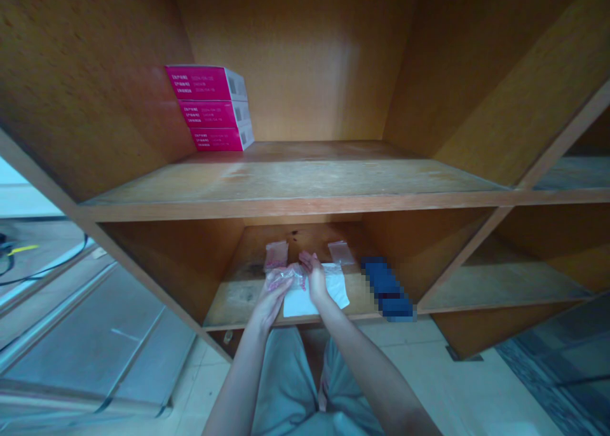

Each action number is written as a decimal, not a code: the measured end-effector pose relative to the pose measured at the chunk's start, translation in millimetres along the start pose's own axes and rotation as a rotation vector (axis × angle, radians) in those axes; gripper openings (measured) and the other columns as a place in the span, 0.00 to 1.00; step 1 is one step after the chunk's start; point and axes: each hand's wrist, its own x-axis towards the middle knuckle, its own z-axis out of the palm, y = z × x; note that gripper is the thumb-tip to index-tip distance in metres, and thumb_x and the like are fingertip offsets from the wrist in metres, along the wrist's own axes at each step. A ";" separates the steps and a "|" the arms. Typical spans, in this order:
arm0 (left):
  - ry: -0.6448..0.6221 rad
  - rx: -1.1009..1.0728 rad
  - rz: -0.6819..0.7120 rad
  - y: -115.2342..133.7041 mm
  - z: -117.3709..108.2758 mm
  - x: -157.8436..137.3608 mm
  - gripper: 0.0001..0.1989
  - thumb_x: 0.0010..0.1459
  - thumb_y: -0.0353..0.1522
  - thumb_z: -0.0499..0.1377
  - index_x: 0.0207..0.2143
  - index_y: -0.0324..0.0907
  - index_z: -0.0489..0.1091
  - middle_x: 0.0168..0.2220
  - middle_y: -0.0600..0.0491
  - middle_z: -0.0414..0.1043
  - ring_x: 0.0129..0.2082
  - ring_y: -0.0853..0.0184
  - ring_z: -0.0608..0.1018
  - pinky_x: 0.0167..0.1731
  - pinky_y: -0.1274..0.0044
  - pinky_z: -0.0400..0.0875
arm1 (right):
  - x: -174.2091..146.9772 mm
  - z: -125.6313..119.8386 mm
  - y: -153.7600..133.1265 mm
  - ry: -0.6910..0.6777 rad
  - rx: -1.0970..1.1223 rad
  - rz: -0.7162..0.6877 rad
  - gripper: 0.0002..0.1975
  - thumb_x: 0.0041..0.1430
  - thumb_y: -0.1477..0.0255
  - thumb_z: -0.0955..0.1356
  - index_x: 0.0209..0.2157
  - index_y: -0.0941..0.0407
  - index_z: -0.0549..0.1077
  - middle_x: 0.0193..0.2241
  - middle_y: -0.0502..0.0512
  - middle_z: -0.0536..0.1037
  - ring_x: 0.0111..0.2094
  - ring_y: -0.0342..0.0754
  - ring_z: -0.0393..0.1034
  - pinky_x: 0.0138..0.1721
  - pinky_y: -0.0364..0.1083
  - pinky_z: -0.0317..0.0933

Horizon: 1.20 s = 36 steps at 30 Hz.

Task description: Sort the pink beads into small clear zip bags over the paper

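Bag point(280, 275) in left hand point(271, 304), beside right hand point(315, 280)

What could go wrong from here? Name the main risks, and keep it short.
The crinkled clear bag at the left hand could spill if its mouth is open, which I cannot tell.

The white sheet lies close to the front edge of the lower shelf, so a dragging forearm might pull it off.

The right hand is near the flat clear packet behind it and might knock that aside.
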 end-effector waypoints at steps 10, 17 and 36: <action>-0.028 0.182 0.044 -4.6 8.2 7.1 0.18 0.35 0.26 0.67 0.33 0.37 0.68 0.33 0.50 0.74 0.34 0.67 0.75 0.40 0.74 0.65 | 1.5 -0.5 4.1 -0.012 0.040 0.067 0.32 0.54 0.50 0.51 0.45 0.59 0.68 0.43 0.63 0.73 0.45 0.50 0.67 0.46 0.48 0.59; -0.036 0.269 0.024 -7.9 14.1 11.8 0.19 0.33 0.28 0.68 0.31 0.38 0.69 0.33 0.49 0.74 0.34 0.65 0.75 0.41 0.71 0.65 | 0.3 -1.1 5.0 -0.029 -0.081 0.062 0.35 0.54 0.49 0.48 0.45 0.60 0.69 0.41 0.63 0.74 0.44 0.50 0.67 0.46 0.48 0.59; -0.076 0.285 0.049 -7.4 12.3 15.6 0.18 0.36 0.27 0.67 0.33 0.38 0.69 0.37 0.49 0.74 0.40 0.62 0.74 0.45 0.70 0.63 | -0.8 -5.4 7.2 -0.012 0.012 0.052 0.33 0.56 0.52 0.50 0.47 0.61 0.67 0.46 0.64 0.71 0.45 0.49 0.68 0.45 0.47 0.61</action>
